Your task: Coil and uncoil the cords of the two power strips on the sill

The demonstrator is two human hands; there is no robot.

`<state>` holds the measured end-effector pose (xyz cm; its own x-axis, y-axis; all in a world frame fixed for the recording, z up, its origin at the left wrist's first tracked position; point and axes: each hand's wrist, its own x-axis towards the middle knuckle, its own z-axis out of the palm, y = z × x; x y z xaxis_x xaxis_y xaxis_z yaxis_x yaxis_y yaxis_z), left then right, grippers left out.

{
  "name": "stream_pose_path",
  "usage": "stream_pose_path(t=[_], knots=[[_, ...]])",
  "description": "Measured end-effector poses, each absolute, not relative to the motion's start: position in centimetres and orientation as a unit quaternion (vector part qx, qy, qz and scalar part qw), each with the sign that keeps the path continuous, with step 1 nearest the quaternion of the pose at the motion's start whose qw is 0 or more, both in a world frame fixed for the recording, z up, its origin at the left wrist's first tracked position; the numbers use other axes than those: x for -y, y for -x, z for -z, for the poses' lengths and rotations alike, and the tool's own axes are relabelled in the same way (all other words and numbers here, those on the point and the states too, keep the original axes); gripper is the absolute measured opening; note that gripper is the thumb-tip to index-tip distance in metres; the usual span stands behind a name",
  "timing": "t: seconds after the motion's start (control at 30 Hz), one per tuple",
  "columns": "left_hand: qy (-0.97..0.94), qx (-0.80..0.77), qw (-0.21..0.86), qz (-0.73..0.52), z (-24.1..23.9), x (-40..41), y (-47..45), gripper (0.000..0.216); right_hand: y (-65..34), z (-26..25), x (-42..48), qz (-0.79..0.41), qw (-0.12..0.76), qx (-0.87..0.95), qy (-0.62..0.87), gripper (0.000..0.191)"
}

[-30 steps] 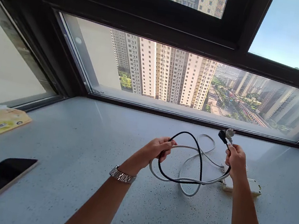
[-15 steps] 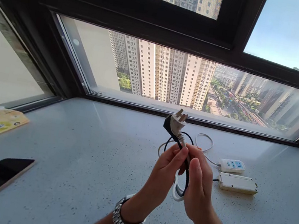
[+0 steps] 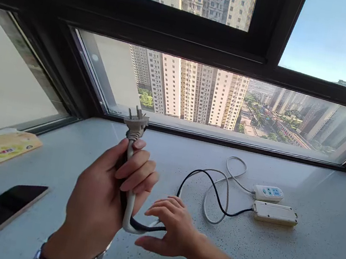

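The left hand (image 3: 105,193), raised between 7 and 8 o'clock, has its fingers (image 3: 138,167) curled tight about a smooth white cord (image 3: 128,210) and a black cord (image 3: 146,227), a ribbed-neck plug (image 3: 135,125) projecting above, prongs toward 12 o'clock. At 6 o'clock the right hand (image 3: 175,225), forearm entering from 5 o'clock, holds its fingers well parted from the thumb by the cords, contact not determinable. Loops lie on the speckled sill (image 3: 315,246), meeting oblong white (image 3: 260,192) and cream blocks (image 3: 274,213) at 4 o'clock.

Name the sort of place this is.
Probably an indoor window ledge, high up: a dark window frame borders its pale speckled surface, with tower blocks and streets far below outside.
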<state>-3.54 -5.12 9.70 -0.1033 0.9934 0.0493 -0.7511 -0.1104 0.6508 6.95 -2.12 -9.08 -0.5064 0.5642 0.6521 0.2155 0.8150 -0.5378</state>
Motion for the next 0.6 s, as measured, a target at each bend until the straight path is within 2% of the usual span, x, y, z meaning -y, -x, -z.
stream_pose_path(t=[0.07, 0.1, 0.23, 0.33, 0.43, 0.53, 0.6], knots=[[-0.265, -0.225, 0.605, -0.716, -10.2, 5.8, 4.1, 0.038, -7.0, 11.0, 1.3, -0.216, 0.395, 0.853, 0.265, 0.027], [-0.281, -0.213, 0.593, -0.724, -10.4, 6.0, 4.5, 0.04, -7.2, 11.6, 0.9, -0.228, 0.383, 0.848, 0.287, 0.024], [-0.323, -0.175, 0.537, -0.76, -10.9, 6.0, 6.1, 0.035, -8.4, 12.0, 0.3, -0.283, 0.398, 0.8, 0.348, 0.039], [-0.341, -0.211, 0.557, -0.727, -10.7, 5.2, 6.5, 0.037, -8.7, 11.6, 0.4, -0.341, 0.365, 0.806, 0.318, 0.038], [-0.37, -0.281, 0.639, -0.613, -9.8, 3.9, 6.5, 0.031, -8.6, 11.0, 0.2, -0.312, 0.28, 0.855, 0.306, 0.036], [-0.453, -0.345, 0.691, -0.445, -8.2, 2.2, 6.4, 0.011, -8.5, 10.3, -0.9, -0.205, 0.177, 0.898, 0.347, 0.033], [-0.541, -0.379, 0.672, -0.335, -7.0, 1.1, 6.2, 0.02, -8.6, 9.8, -2.1, -0.135, 0.122, 0.906, 0.383, 0.026]])
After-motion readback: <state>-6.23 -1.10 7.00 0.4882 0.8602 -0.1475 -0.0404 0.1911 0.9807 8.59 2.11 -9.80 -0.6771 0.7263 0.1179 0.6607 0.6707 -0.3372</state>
